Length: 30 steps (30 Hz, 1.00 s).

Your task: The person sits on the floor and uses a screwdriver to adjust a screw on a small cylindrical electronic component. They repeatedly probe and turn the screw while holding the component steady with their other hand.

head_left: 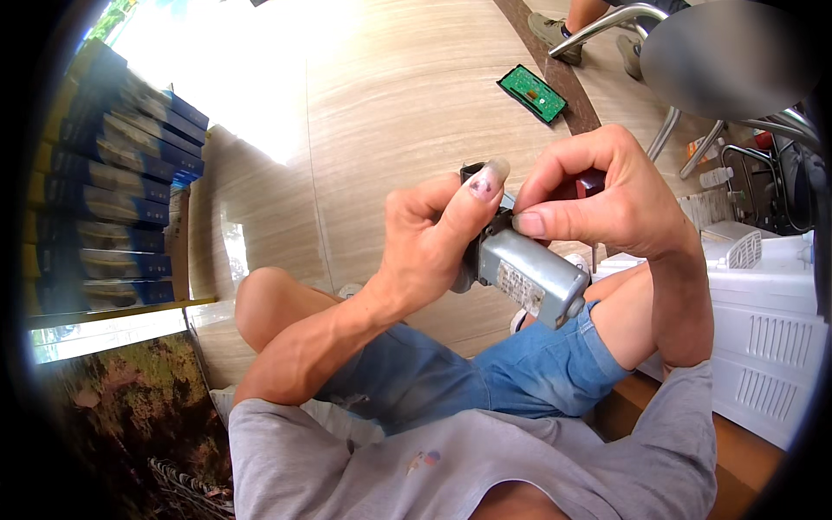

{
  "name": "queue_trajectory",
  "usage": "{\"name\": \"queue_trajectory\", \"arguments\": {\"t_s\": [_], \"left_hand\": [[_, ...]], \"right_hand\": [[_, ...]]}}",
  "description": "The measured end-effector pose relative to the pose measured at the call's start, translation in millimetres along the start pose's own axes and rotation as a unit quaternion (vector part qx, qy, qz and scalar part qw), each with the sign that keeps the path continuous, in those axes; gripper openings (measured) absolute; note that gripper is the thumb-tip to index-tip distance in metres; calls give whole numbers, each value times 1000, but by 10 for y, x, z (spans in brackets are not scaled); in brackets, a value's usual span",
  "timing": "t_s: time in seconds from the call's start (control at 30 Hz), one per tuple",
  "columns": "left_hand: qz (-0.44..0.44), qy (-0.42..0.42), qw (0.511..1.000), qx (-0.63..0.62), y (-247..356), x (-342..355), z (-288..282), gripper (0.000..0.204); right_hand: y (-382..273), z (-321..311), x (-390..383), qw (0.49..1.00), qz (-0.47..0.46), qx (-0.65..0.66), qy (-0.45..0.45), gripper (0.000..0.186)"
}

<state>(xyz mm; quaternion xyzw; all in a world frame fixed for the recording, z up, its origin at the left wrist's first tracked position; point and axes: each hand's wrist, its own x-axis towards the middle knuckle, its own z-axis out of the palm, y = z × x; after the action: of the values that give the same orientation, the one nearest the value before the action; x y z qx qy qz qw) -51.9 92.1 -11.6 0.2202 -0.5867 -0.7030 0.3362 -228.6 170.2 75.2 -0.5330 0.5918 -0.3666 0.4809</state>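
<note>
My left hand (431,234) is wrapped round a small electric motor (529,276) with a silver metal can, a pale label and a dark housing at its far end. It is held tilted above my lap, its shaft end toward the lower right. Thumb and forefinger of my right hand (607,195) are pinched together at the joint between the can and the dark housing. Whatever they grip there is too small or hidden to name. A dark red piece (591,183) shows partly behind the right hand's fingers; most of it is hidden.
A green circuit board (532,94) in a black frame lies on the tiled floor ahead. Blue boxes (130,191) are stacked on the left. White plastic casings (763,329) stand at my right. Far right, a person's shoe (555,36) is beside a metal-legged chair (607,28).
</note>
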Motion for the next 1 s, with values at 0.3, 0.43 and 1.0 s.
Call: {"name": "queue_trajectory", "arguments": {"t_s": [0.3,0.43,1.0], "left_hand": [[36,10,997,62,73,22,-18,34],[48,29,995,88,67,33,-35,34],[40,40,989,139,19,51,-53,33]], "right_hand": [[59,60,-29,999,-4,-16,40,14],[62,101,-32,998,-10,-25,53,16],[209,140,-11,990,-92,-91,50,14]]}}
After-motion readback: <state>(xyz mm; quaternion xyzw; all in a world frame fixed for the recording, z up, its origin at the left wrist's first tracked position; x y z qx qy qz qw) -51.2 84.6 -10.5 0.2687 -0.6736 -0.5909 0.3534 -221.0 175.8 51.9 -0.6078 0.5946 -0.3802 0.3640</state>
